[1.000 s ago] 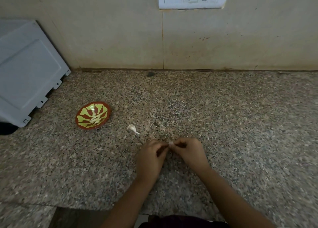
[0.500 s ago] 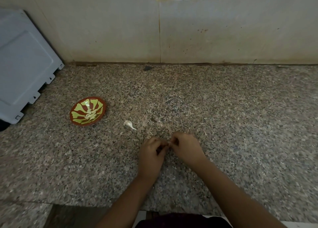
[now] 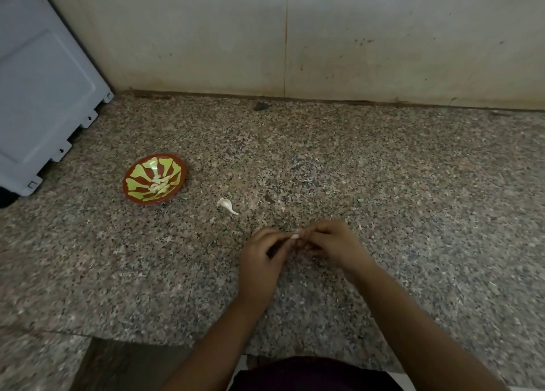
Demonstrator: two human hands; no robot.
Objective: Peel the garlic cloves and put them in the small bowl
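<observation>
Garlic cloves (image 3: 160, 185) heaped in small bowl (image 3: 182, 171) at left, loose clove (image 3: 225, 205) just right of it, then left hand (image 3: 259, 261) and right hand (image 3: 336, 244), fingers (image 3: 321, 228) clamped on another clove (image 3: 295, 236) (mostly hidden); peel from the tip, slowly, without crushing

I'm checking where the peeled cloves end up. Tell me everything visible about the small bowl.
The small bowl is round, shallow and glossy, red-brown with a yellow-green petal pattern inside. It sits upright on the speckled granite counter, near a grey panel. Pale peeled cloves lie at its bottom; nothing else touches it.
</observation>
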